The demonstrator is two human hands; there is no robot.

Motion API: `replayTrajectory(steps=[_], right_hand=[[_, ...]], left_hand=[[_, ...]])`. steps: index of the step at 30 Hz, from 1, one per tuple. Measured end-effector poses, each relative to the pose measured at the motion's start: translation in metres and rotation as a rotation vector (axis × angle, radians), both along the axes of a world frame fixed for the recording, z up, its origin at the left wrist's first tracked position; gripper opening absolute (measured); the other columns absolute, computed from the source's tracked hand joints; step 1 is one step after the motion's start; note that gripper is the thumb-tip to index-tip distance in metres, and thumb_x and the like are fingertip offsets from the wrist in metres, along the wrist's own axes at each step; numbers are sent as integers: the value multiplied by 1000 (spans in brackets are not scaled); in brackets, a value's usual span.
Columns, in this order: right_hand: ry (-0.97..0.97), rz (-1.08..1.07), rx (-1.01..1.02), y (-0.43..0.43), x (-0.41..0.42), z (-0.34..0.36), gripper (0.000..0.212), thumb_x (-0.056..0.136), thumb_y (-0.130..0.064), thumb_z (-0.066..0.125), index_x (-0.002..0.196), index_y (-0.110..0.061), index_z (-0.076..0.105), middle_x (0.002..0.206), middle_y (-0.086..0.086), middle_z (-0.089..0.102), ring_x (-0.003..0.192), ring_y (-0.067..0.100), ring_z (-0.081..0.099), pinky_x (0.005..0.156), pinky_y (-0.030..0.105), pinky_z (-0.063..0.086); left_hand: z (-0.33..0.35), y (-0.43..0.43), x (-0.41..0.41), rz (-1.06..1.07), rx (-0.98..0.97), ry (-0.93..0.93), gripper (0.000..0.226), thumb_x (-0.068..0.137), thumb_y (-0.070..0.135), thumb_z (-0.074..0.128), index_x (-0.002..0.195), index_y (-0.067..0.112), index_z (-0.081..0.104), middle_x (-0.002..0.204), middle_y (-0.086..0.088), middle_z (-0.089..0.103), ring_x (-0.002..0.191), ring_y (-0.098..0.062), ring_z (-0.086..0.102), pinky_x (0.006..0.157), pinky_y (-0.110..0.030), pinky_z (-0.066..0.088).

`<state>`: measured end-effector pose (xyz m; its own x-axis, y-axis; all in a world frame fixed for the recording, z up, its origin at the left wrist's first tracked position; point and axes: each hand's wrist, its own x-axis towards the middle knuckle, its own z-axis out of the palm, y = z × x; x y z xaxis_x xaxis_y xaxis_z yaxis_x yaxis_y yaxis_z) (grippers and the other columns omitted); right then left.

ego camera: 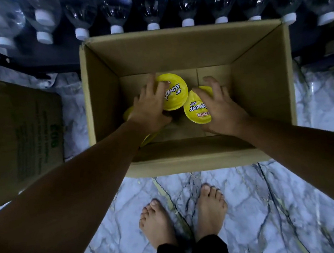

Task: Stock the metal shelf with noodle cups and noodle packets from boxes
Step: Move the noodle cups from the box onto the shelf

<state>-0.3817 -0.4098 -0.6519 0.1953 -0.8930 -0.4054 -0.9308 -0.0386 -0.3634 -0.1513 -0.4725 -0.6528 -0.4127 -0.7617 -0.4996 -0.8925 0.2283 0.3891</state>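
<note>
Left hand (149,107) fingers curl over a noodle cup (176,92), right hand (221,108) fingers clasp a second cup (196,108) (rim grips only). Quick lift & either prob slips back into box (260,79).

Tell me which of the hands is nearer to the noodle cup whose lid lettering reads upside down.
Right. The right hand grips the upside-down cup at its right side; the left hand holds the neighbouring cup, further left.
</note>
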Motion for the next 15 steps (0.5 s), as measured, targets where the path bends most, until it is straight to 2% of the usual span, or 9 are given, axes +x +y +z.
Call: replayTrajectory(steps=[3, 5, 9, 12, 15], right_hand=[[11, -5, 86, 0, 1, 0, 129, 57, -39, 94, 160, -33, 16, 160, 6, 16, 135, 38, 33, 99, 45, 46], [52, -48, 113, 0, 3, 1, 129, 57, -42, 94, 159, -32, 17, 154, 8, 23, 133, 40, 36, 100, 46, 46], [43, -253, 125, 5, 2, 8, 123, 56, -44, 94, 155, -32, 22, 148, 9, 26, 131, 39, 38, 102, 46, 46], [14, -285, 118, 11, -3, 7, 120, 58, -41, 94, 154, -33, 24, 148, 8, 28, 129, 39, 42, 101, 45, 46], [-12, -294, 139, 12, -6, 2, 119, 59, -39, 95, 156, -38, 24, 150, 8, 26, 131, 40, 42, 102, 45, 46]], left_hand=[[0, 0, -6, -75, -14, -24, 123, 67, 47, 88, 161, 34, 10, 171, -5, -4, 152, -40, 18, 113, -63, 31], [-1, -3, -12, -103, -28, -19, 130, 65, 49, 88, 162, 40, 2, 171, -2, -3, 154, -39, 13, 113, -65, 28], [1, -9, -27, -119, -47, -102, 121, 65, 46, 87, 160, 41, 11, 163, -10, 14, 144, -42, 27, 106, -63, 40], [0, -9, -35, -51, -11, -83, 117, 64, 43, 90, 157, 34, 20, 154, -15, 21, 134, -45, 37, 99, -58, 50], [-2, -6, -37, 22, 29, -64, 117, 64, 40, 93, 156, 28, 22, 154, -18, 22, 133, -47, 38, 99, -54, 51]])
